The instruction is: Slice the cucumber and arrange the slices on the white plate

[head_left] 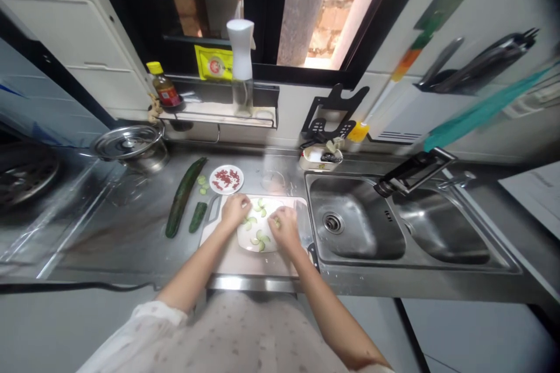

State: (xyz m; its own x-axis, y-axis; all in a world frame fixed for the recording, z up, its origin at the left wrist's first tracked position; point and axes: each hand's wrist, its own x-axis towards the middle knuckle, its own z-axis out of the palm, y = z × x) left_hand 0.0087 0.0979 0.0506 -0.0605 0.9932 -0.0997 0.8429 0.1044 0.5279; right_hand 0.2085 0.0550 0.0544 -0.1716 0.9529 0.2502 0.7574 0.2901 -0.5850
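Note:
A white plate (pixel 249 243) lies on a pale cutting board (pixel 245 266) and carries thin cucumber slices (pixel 260 240) laid in pinwheel shapes. My left hand (pixel 237 210) is over the plate's upper left side, its fingers curled together; what they pinch, if anything, is hidden. On the plate's right side, my right hand (pixel 285 227) has its fingers closed on a small green piece that looks like a cucumber slice. Left of the board lie a long cucumber (pixel 184 198), a short cucumber piece (pixel 198 217) and several loose slices (pixel 203 185).
A small white plate of red bits (pixel 226 179) stands behind the board. A dark perforated handle (pixel 313 257) shows at the board's right edge. To the right is a double sink (pixel 359 215) with a black faucet (pixel 415 170). A lidded steel pot (pixel 131 145) stands back left.

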